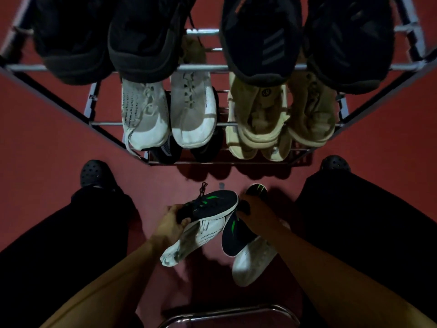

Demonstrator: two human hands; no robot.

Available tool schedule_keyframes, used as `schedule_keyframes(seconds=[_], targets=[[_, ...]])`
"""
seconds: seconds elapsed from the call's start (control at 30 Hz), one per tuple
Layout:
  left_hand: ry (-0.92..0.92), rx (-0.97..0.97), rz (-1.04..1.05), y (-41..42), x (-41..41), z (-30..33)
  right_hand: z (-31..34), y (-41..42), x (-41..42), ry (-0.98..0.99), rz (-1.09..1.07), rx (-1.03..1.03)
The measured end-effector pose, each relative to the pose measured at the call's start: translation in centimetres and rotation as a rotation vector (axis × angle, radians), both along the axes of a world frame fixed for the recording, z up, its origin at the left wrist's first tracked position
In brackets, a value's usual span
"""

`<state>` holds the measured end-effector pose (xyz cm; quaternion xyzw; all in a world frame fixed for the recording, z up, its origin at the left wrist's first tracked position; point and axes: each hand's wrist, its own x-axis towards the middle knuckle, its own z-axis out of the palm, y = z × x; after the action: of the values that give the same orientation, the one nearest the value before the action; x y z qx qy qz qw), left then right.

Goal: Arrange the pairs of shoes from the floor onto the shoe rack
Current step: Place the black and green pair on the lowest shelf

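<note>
1. A dim room with a dark red floor (59, 138); a metal shoe rack (236, 67) with tube rails stands straight ahead and serves as the landmark here.
2. On the rack's top tier sit four dark shoes: a black pair (146, 39) to the left and a black pair with grey stripes (262, 43) to the right.
3. One tier below, a white pair (191, 110) sits left of centre and a beige pair (257, 114) right of centre, toes pointing out from the rack.
4. On the lowest tier, partly hidden, a dark pair (168, 150) shows under the white ones and pale toes (274, 152) show under the beige ones.
5. In front of the rack, between the person's knees, the left hand (170, 223) grips a black shoe with green marks (212, 203) at its heel end, sole tilted down.
6. Beside it, the right hand (257, 214) closes over the second black-and-green shoe (234, 237), which hangs toe-down.
7. Under these two lie white shoes (201, 240) and (250, 263); whether the hands hold them too cannot be told.
8. The person's feet in black perforated clogs (94, 172) stand on either side, near the rack's front corners.
9. Closest to the camera, opposite the rack, a curved chrome bar (227, 313) shows.
</note>
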<state>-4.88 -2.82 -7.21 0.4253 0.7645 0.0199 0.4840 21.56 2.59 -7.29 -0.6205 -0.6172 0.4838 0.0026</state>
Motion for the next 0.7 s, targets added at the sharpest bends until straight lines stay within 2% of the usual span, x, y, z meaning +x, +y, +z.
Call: schedule_keyframes(seconds=[0.23, 0.3, 0.37, 0.47, 0.6, 0.7], targets=[[0.019, -0.136, 0.106, 0.1, -2.6, -4.0, -2.5, 0.5, -1.6, -0.052, 0.044, -0.084], [-0.041, -0.200, 0.271, -0.1, -3.2, -5.6, -3.0, 0.6, -2.0, -0.061, 0.063, -0.114], [-0.184, -0.233, 0.512, -0.2, -3.0, -6.1, -3.7, 0.6, -2.3, -0.064, 0.080, -0.140], [-0.264, -0.210, 0.729, -0.1, -3.5, -7.0, -4.4, 1.0, -2.4, -0.059, 0.080, -0.174], [-0.302, -0.214, 0.838, -0.3, -3.9, -7.4, -4.8, 1.3, -2.8, -0.046, 0.029, -0.240], [-0.253, -0.186, 0.802, -0.4, -3.9, -7.4, -5.0, 1.0, -3.2, -0.012, -0.042, -0.309]])
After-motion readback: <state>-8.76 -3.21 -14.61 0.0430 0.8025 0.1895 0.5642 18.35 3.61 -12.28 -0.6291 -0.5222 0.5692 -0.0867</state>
